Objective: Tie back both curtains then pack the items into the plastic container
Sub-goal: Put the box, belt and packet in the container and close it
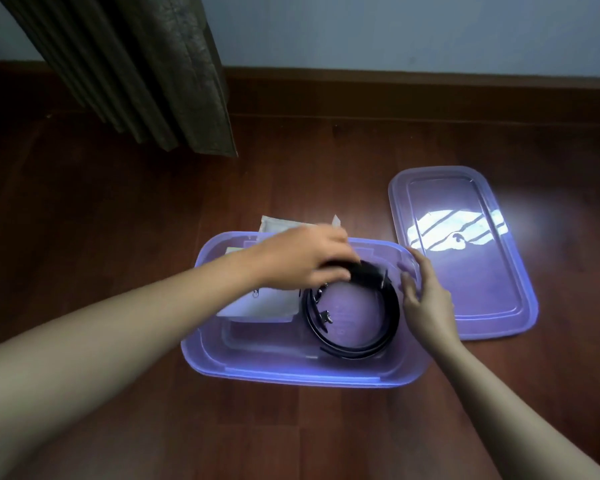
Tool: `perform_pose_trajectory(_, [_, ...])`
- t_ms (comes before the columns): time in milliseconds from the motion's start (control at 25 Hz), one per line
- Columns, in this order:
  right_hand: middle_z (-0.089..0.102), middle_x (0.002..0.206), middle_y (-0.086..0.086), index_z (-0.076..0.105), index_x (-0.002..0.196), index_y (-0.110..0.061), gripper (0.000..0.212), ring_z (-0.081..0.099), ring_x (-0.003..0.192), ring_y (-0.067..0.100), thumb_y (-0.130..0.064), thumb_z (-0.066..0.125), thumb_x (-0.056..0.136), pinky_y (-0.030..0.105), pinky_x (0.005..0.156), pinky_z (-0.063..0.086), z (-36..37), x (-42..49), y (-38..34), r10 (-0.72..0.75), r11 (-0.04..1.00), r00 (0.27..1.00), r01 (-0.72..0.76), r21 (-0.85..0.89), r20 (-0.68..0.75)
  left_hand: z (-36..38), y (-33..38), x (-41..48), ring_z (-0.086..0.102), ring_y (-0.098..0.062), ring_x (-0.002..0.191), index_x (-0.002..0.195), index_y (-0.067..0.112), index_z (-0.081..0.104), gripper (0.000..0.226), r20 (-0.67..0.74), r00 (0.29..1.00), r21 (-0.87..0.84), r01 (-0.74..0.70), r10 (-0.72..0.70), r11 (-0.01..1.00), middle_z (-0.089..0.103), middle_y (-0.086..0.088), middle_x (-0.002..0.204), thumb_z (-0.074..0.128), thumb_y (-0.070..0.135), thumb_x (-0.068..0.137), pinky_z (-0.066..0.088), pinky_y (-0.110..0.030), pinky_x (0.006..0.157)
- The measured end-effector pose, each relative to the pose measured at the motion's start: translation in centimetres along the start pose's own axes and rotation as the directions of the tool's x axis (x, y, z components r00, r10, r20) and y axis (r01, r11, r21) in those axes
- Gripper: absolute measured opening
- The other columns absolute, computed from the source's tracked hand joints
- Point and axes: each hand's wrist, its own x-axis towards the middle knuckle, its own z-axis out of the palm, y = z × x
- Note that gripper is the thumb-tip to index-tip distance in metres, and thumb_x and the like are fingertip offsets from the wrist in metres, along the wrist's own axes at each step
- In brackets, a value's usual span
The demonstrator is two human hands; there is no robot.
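Inside translucent purple container (pixel 291 374), left hand (pixel 302 258) grip clenched on coiled black belt (pixel 354 313), right hand (pixel 426 299) released on rim

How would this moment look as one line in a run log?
phase: packing | left hand: gripping coiled belt in container | right hand: on container's right rim | lid: off, on floor to the right

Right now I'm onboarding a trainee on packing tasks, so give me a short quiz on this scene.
1. True or false: the purple plastic lid is on the translucent purple plastic container.
2. Which hand grips the coiled black belt?
3. Where is the right hand: A on the lid, B at the container's right rim, C on the dark curtain?

Key: 1 false, it lies on the wooden floor beside it; 2 the left hand; 3 B.
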Motion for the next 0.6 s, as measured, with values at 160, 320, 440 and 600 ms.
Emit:
perform_pose_trajectory(160, [0.061,0.124,-0.016,0.034,0.132,-0.044,0.056,0.064,0.097,0.022,-0.015,0.055,0.089,0.03,0.079,0.041,-0.1,-0.1,0.0,-0.001,1.0,0.999,0.0,0.012,0.054,3.7,1.6,1.0,0.055,-0.026,0.078,0.087,0.014,0.069,0.009,0.433,0.899,0.385,-0.25,0.065,0.888,0.059,-0.005,0.083,0.065,0.015,0.08,0.042,-0.033,0.057])
perform_pose_trajectory(320, [0.059,0.125,-0.02,0.031,0.131,-0.046,0.062,0.065,0.094,0.02,-0.008,0.053,0.087,0.029,0.077,0.04,0.0,0.0,0.0,0.013,1.0,0.998,-0.012,-0.018,0.062,4.4,2.8,1.8,0.051,-0.026,0.091,0.099,0.01,0.065,0.02,0.638,0.77,0.482,-0.364,-0.034,0.797,0.057,-0.005,0.099,0.054,0.004,0.084,0.037,-0.033,0.061])
perform_pose_trajectory(440, [0.059,0.125,-0.021,0.03,0.13,-0.047,0.062,0.065,0.094,0.02,-0.009,0.053,0.086,0.03,0.078,0.04,0.0,0.0,0.0,0.014,0.999,0.998,-0.012,-0.037,0.059,4.7,2.9,2.3,0.049,-0.028,0.096,0.103,0.006,0.064,0.024,0.711,0.695,0.493,-0.381,-0.11,0.782,0.056,-0.007,0.105,0.047,0.0,0.086,0.04,-0.034,0.062])
perform_pose_trajectory(600, [0.059,0.125,-0.02,0.03,0.129,-0.048,0.063,0.065,0.094,0.021,-0.01,0.054,0.086,0.033,0.081,0.045,0.0,-0.1,-0.1,0.003,0.999,0.999,-0.001,-0.038,0.054,6.1,1.6,1.2,0.055,-0.014,0.066,0.062,0.026,0.068,0.009,0.568,0.823,0.542,-0.389,0.016,0.744,0.06,0.012,0.065,0.077,0.023,0.061,0.03,-0.024,0.049])
